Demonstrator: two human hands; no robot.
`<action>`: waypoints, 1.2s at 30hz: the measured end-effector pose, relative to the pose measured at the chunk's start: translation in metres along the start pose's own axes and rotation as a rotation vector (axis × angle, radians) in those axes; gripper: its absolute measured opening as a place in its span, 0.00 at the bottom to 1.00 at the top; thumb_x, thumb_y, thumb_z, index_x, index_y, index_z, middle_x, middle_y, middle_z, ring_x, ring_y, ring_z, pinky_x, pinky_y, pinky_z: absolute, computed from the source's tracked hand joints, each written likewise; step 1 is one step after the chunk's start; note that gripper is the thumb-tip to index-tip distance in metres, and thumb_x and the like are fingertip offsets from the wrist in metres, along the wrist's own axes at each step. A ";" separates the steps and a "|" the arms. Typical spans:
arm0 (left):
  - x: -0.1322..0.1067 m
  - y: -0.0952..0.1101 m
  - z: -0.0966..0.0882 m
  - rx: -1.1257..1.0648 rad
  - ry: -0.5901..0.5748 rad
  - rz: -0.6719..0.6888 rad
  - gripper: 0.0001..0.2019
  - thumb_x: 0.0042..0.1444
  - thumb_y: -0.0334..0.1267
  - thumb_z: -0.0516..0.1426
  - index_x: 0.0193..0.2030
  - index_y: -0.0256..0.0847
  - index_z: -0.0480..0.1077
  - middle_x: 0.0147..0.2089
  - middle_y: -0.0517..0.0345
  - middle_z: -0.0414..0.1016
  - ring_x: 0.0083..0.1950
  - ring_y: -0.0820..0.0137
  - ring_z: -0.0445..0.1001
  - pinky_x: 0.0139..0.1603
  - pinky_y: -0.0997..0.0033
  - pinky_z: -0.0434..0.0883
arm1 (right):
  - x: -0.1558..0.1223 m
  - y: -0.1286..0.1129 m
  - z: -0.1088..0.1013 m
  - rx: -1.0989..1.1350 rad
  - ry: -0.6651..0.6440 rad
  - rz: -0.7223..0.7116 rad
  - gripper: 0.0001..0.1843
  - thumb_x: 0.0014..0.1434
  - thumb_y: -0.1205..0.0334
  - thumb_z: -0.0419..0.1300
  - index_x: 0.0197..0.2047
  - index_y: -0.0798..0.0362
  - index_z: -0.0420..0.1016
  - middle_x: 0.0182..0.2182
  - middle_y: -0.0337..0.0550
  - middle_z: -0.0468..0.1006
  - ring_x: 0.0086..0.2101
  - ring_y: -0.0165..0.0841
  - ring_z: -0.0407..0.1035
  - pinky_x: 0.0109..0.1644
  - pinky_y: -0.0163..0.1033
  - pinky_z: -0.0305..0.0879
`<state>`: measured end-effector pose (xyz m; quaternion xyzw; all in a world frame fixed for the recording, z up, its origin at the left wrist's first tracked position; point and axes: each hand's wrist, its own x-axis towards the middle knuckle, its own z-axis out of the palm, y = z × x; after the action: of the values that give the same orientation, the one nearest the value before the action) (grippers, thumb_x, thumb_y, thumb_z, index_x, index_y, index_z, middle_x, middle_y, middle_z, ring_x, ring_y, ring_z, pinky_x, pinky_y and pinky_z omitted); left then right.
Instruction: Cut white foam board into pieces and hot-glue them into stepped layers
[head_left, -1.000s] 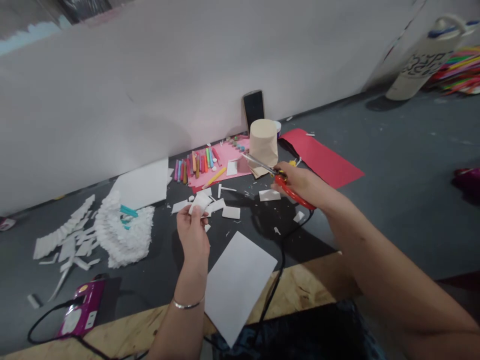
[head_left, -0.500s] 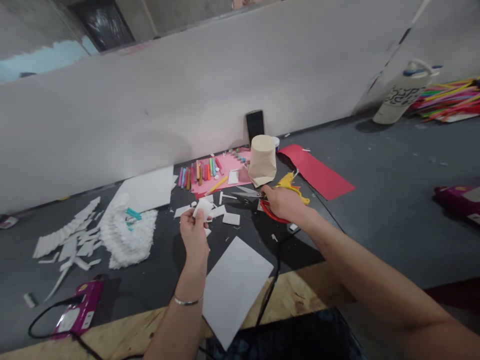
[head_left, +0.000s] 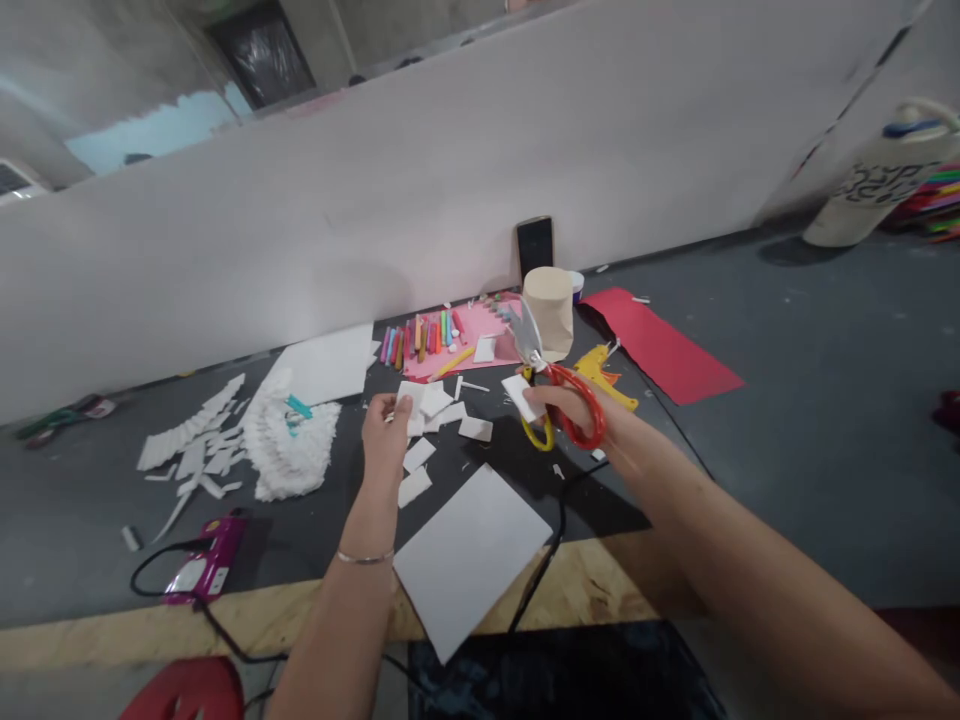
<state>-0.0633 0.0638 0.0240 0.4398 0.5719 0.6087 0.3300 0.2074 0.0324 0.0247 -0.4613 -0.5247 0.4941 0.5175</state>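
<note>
My left hand [head_left: 386, 435] pinches a small white paper piece [head_left: 409, 398] above the dark floor mat, with more white scraps [head_left: 420, 455] lying just beyond it. My right hand [head_left: 581, 410] is closed on the red and yellow handles of a pair of scissors [head_left: 559, 405], blades pointing up and away towards a tan paper cup [head_left: 550, 310], and it also holds a small white paper piece [head_left: 520, 395]. A white sheet [head_left: 469, 555] lies between my forearms.
Coloured crayons [head_left: 420, 335] lie on pink paper [head_left: 480, 325] by the wall, beside a phone [head_left: 535, 245] and a red sheet [head_left: 664, 345]. A yellow glue gun [head_left: 604, 370], a fringed white paper pile [head_left: 289, 440], a magenta device [head_left: 206, 565] with cable, and a tote bag [head_left: 874, 190].
My right hand picked the scissors up off the floor and swung the blades upward, now also holding a white scrap. My left hand moved slightly forward. The view shifted left.
</note>
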 end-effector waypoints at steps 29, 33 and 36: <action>-0.071 -0.005 0.079 -0.170 -0.215 -0.278 0.19 0.46 0.49 0.67 0.41 0.38 0.76 0.32 0.57 0.77 0.27 0.74 0.72 0.24 0.77 0.71 | -0.004 0.036 0.037 0.535 0.086 0.180 0.28 0.40 0.62 0.72 0.43 0.47 0.65 0.29 0.31 0.72 0.33 0.31 0.71 0.39 0.38 0.67; -0.073 -0.007 0.078 -0.045 -0.305 -0.209 0.18 0.51 0.50 0.64 0.42 0.39 0.77 0.31 0.55 0.77 0.27 0.72 0.73 0.26 0.74 0.73 | -0.002 0.039 0.035 0.558 0.090 0.178 0.28 0.41 0.64 0.72 0.44 0.46 0.64 0.29 0.31 0.72 0.34 0.31 0.72 0.41 0.38 0.68; -0.073 -0.010 0.077 -0.016 -0.306 -0.187 0.17 0.52 0.50 0.63 0.41 0.39 0.77 0.32 0.54 0.78 0.29 0.70 0.74 0.27 0.74 0.73 | -0.002 0.038 0.033 0.541 0.062 0.179 0.29 0.41 0.64 0.72 0.44 0.46 0.64 0.30 0.31 0.73 0.34 0.31 0.72 0.41 0.38 0.68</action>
<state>0.0353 0.0302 -0.0009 0.4698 0.5486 0.5056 0.4719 0.1738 0.0324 -0.0123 -0.3660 -0.3150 0.6456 0.5916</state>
